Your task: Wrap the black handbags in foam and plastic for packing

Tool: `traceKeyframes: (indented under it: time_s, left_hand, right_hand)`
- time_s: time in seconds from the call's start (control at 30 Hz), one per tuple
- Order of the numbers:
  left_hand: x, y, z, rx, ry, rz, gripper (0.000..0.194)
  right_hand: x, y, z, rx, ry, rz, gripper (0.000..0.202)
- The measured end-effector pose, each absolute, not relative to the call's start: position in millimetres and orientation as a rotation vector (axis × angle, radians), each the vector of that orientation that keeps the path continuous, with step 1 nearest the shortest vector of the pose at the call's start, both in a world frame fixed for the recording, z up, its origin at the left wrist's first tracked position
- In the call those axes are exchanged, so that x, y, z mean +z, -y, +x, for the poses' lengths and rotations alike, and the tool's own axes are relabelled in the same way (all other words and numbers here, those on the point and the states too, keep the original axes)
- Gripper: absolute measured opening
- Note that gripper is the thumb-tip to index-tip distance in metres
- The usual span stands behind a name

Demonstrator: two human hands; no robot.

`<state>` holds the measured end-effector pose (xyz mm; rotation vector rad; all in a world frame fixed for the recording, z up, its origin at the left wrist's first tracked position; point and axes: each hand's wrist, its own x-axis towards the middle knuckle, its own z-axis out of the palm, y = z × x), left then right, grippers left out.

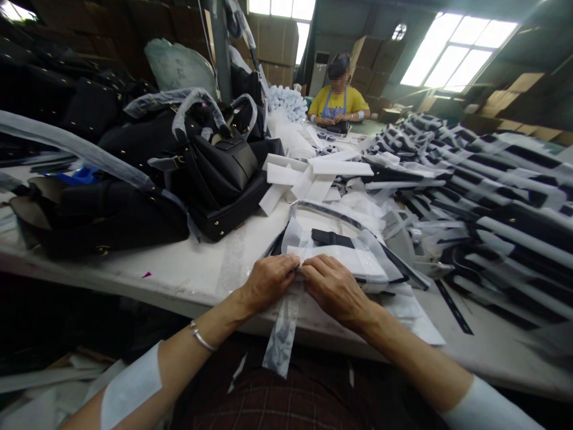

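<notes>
A black handbag (394, 269) partly wrapped in white sheets lies on the table's front part, with its film-covered handle (329, 209) arching toward the back. A black strap tab (331, 237) rests on top of the white wrapping. My left hand (271, 278) and my right hand (335, 286) meet at the bag's near left edge, fingertips pinched close together. From between them a clear plastic strip (282, 340) hangs down over the table edge. Both hands appear to grip the upper part of this strip; the exact spot is hidden by the fingers.
Finished-looking black bags (224, 173) stand on the left. White foam strips (308, 176) lie piled behind the work. A tall heap of wrapped black and white pieces (505, 197) covers the right. Across the table (210, 269) sits a person in yellow (340, 104).
</notes>
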<state>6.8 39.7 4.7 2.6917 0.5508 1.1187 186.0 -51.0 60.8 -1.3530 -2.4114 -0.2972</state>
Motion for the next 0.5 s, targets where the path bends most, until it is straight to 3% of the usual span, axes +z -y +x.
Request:
traceKeyframes:
  time_s: [0.13,0.27,0.5]
  left_hand:
    - [3,-39,6,1.115,-0.537,2.715,0.035]
    - [3,-36,5,1.102,-0.544,2.727,0.035]
    - [6,-33,8,1.143,-0.540,2.815,0.030]
  right_hand:
    - [47,97,177,-0.220,2.483,-1.058,0.019]
    - [10,117,154,-0.269,2.425,-1.067,0.031]
    - [-4,96,145,0.095,2.017,-1.035,0.026]
